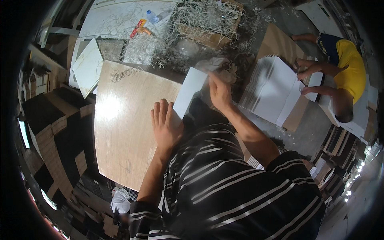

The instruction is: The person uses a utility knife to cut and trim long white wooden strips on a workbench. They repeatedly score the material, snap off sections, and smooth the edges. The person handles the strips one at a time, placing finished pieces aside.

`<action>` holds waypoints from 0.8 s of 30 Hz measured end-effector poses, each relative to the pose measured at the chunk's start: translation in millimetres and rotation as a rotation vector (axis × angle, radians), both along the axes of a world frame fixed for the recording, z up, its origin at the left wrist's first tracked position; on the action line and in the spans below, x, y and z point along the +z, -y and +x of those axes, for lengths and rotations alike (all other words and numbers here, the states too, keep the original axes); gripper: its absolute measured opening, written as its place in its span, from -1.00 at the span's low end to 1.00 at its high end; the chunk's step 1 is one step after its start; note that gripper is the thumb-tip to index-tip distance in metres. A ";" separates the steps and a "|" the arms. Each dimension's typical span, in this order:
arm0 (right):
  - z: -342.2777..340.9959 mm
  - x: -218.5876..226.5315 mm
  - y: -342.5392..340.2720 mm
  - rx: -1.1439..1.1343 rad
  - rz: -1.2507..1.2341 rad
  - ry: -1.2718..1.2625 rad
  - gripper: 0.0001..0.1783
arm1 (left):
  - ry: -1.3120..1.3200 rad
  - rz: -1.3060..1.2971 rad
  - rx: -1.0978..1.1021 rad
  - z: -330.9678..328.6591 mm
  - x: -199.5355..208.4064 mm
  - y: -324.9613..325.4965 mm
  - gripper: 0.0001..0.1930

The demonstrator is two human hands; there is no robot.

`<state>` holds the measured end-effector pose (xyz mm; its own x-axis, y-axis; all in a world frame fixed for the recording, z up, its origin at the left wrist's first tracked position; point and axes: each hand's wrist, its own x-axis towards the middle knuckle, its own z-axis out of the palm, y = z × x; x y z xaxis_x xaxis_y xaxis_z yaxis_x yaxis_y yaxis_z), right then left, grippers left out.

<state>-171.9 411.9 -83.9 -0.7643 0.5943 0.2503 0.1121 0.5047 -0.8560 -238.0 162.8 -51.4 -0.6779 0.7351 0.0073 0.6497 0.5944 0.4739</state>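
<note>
A narrow white panel [190,93] lies aslant over the right edge of a light wood-grain board [132,124] in front of me. My left hand [166,127] rests on the board beside the panel's near left edge, fingers stretched out and apart. At the panel's far right edge, my right hand [219,92] has its fingers closed on the rim, the index finger pointing along it. The panel's underside is hidden.
Tangled pale strands [208,20] heap beyond the board, near a clear bottle [152,16] and a red-and-orange tool [140,29]. To the right, a person in yellow [351,66] touches stacked white sheets [268,86]. Another person in white [120,201] is lower left.
</note>
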 end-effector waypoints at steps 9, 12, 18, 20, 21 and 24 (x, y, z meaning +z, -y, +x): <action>1.3 -2.6 2.1 0.002 0.040 0.051 -0.55 | 0.003 0.007 0.003 0.2 -1.0 0.7 -0.15; 6.6 3.4 7.6 0.043 0.126 0.106 -0.59 | -0.006 -0.006 -0.007 -0.2 -1.6 1.3 -0.15; 12.1 16.9 8.3 0.116 0.158 0.152 -0.54 | 0.032 0.016 -0.011 -0.8 -2.1 2.1 -0.11; 8.0 16.7 3.1 0.038 0.111 0.193 -0.54 | 0.021 0.017 -0.009 -0.3 -2.7 2.0 -0.11; 6.9 16.2 4.5 0.029 0.143 0.155 -0.55 | 0.017 0.008 -0.009 0.0 -2.7 2.4 -0.11; 11.9 14.2 16.1 0.081 0.277 0.117 -0.54 | 0.027 0.021 -0.008 -0.3 -2.9 2.4 -0.12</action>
